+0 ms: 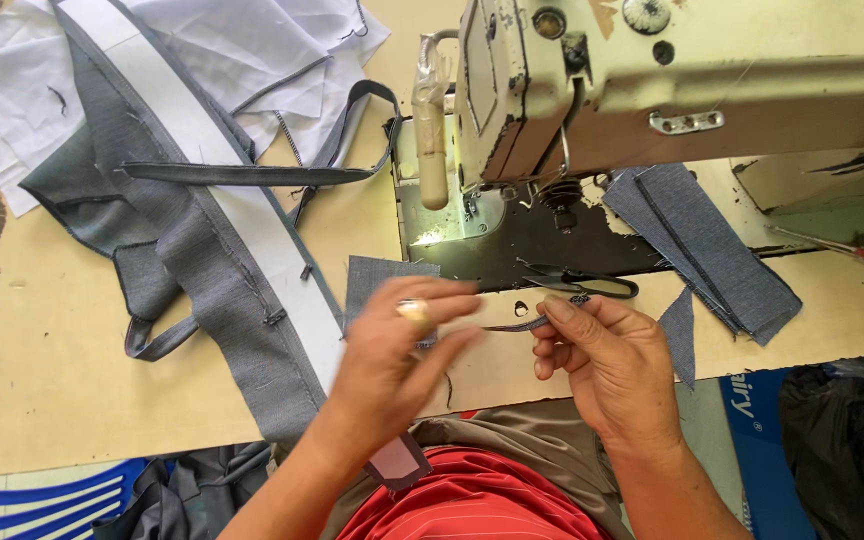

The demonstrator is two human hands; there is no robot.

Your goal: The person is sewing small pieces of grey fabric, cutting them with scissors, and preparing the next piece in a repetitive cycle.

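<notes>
Wooden table point(72, 330), sewing machine point(652, 80); hands point(512, 345) together, pinching grey strip point(517, 325).

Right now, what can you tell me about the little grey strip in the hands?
The strip is a narrow band of grey cloth, like the other grey pieces on the table. It is stretched nearly level between the two hands, above the table's front edge. The right hand pinches one end with thumb and fingers. The left hand is at the other end, but it is blurred, so its grip is unclear.
</notes>
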